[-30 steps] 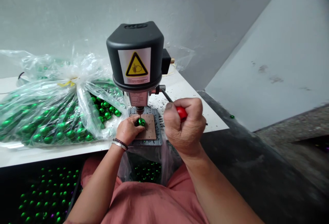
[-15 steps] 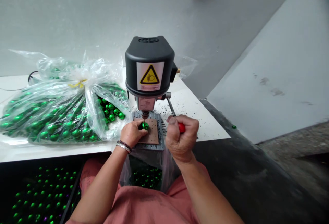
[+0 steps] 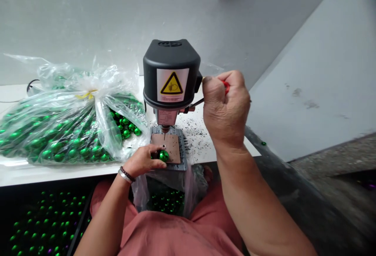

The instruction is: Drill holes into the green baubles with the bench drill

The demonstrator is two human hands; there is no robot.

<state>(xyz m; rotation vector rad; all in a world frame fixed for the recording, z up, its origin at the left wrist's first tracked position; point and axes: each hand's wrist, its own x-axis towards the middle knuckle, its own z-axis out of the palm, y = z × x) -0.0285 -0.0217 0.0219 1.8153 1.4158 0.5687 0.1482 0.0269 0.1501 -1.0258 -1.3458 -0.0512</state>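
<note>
Your white tabletop [image 3: 73, 175] carries a black-capped bench drill press [image 3: 170, 76] and, beside it, a clear plastic bag [image 3: 58, 134] packed with shiny green balls. Below the tabletop, to your left, a black crate [image 3: 47, 224] holds more green balls. Black specks [image 3: 195, 138] lie scattered right of the press. Your right hand [image 3: 226, 107] is a raised fist closed around the red grip [image 3: 226, 87] of the press's lever. Your left hand [image 3: 142, 161] is curled, its fingers [image 3: 154, 163] against a shiny green ball [image 3: 163, 155], which sits on a brown pad [image 3: 170, 146] on the press's base, just in front of the drill bit [image 3: 164, 136].
</note>
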